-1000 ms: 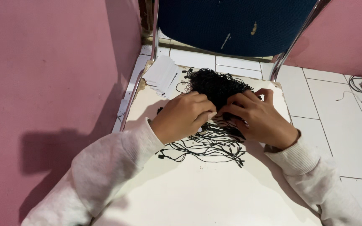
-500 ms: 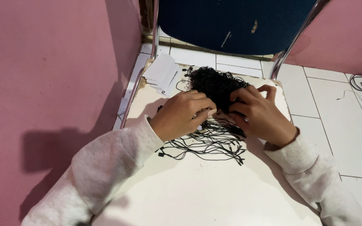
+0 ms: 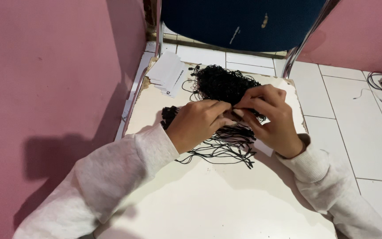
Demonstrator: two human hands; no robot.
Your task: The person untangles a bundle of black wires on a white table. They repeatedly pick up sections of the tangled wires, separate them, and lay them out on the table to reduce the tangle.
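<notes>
A tangled heap of thin black strings [image 3: 219,84] lies at the far side of a cream board [image 3: 208,199]. More black strings [image 3: 222,148] fan out flat just below my hands. My left hand [image 3: 197,124] and my right hand [image 3: 268,117] meet fingertip to fingertip over the strings, both pinching a black string between them. A white tag shows partly under my right wrist [image 3: 264,148]. Both arms wear light grey sleeves.
A fanned stack of white paper tags [image 3: 168,73] lies at the board's far left corner. A dark blue chair back [image 3: 244,22] with metal legs stands behind. Pink wall on the left, white floor tiles on the right, a cable [image 3: 376,82] at far right.
My hands have drawn slightly nearer together over the strings, fingertips now touching. The heap and the tags have not moved.
</notes>
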